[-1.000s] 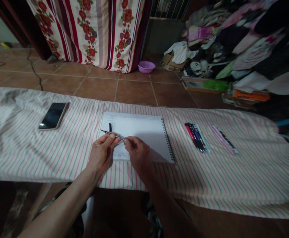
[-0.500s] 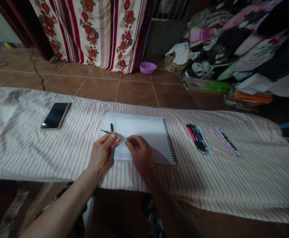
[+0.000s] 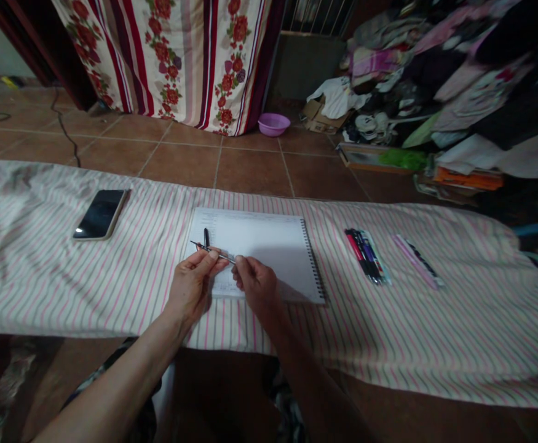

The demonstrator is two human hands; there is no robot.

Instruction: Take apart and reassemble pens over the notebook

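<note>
A slim pen (image 3: 225,256) with a dark pointed end and a silvery barrel is held between my two hands, above the left part of a spiral notebook (image 3: 264,231). My left hand (image 3: 191,282) pinches it near its dark end between thumb and fingers. At the opposite end, my right hand (image 3: 258,284) is closed with the thumb on top; its fingers hide that tip. Just beyond my left fingertips, a short black piece like a pen cap (image 3: 206,237) lies on the page. The notebook is open flat, its coil on the right.
A phone (image 3: 100,214) lies left on the striped cloth (image 3: 158,215). To the right are a bunch of pens (image 3: 365,255) and a separate pair, one pink (image 3: 414,261). On the tiled floor beyond stand a purple basin (image 3: 274,125) and heaped clothes.
My right hand has turned slightly, its thumb now lying over the pen's end with the fingers curled tighter. The left hand keeps its pinch; the pen has shifted slightly to the right.
</note>
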